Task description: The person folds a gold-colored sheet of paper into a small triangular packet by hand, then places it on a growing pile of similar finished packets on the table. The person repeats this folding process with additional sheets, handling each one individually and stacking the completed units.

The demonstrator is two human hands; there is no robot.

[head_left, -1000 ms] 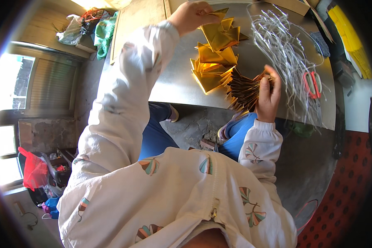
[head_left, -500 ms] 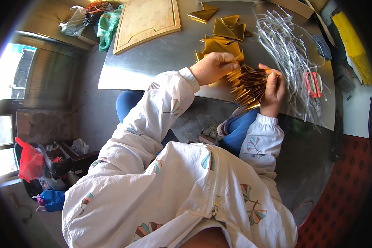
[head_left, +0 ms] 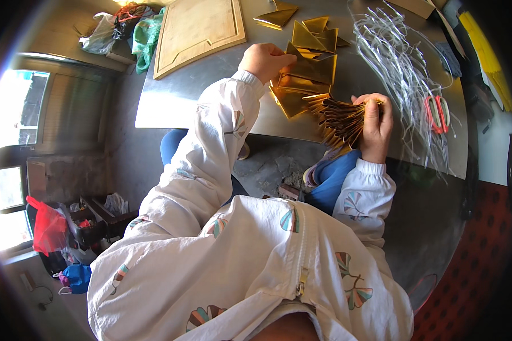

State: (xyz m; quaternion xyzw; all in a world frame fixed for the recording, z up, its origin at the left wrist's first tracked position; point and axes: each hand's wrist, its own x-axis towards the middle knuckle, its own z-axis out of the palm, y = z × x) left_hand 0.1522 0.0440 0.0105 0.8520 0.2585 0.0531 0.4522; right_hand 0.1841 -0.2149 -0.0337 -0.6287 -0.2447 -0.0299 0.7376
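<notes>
- The left hand covers part of the gold sheet it pinches.
- The fanned gold stack seems to hide the right hand's palm.
- Top edge crops the wooden board.

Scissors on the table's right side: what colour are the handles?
Red, or orange-red; the scissors lie beside the white strips, seen in the head view.

The person wears a white zip-up jacket with long sleeves, loose and creased. Small fan-shaped motifs (striped in teal, orange and dark lines) are scattered over the chest and both sleeves. A pale zip runs down the front. The cuffs are gathered at the wrists. Blue trousers show below the jacket. Both hands, left hand and right hand, are bare.
</notes>
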